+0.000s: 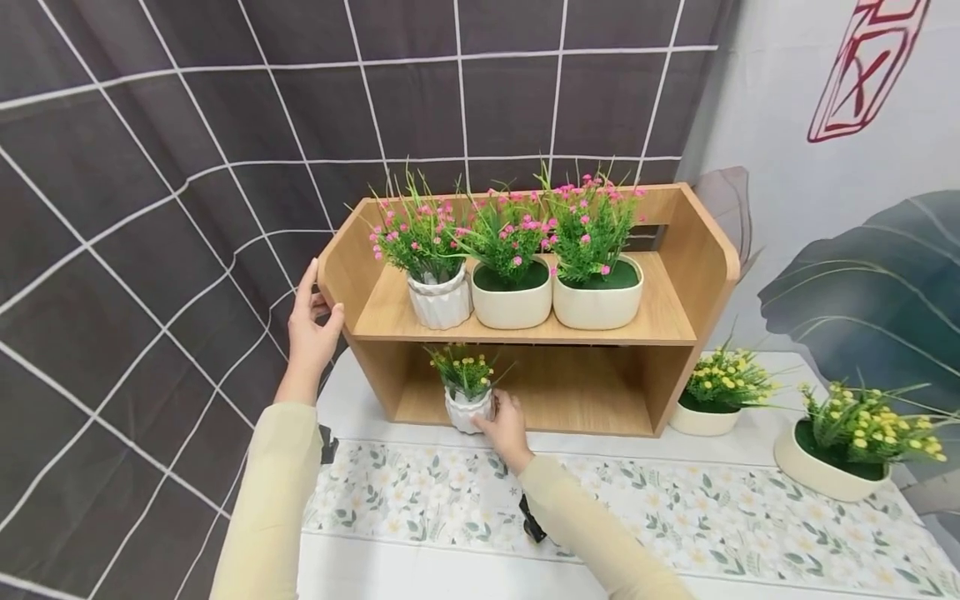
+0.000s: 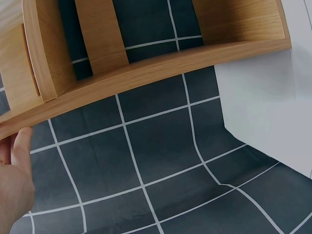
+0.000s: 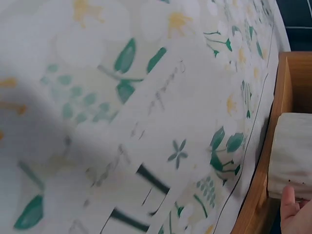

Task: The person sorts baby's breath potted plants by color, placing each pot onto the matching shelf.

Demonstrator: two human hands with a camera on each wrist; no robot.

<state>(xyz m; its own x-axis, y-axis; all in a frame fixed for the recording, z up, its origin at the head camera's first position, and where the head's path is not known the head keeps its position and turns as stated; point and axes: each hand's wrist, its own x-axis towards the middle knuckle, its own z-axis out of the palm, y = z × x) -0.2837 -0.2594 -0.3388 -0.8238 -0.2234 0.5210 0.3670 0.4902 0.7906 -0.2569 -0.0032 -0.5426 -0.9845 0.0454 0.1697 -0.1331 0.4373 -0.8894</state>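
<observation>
My left hand rests at the left side panel of a two-tier wooden shelf, its fingers spread along the panel's outer side and edge. In the left wrist view the thumb touches the board. My right hand holds a small white ribbed pot of yellow artificial flowers by its right side, thumb in front. That pot sits on the lower tier, left of the middle, near the front edge. In the right wrist view the white pot shows with fingertips against it.
On the upper tier stand a white ribbed pot and two cream oval pots of pink flowers. Right of the shelf are two cream pots of yellow flowers. A floral runner crosses the white table; a dark grid curtain hangs behind.
</observation>
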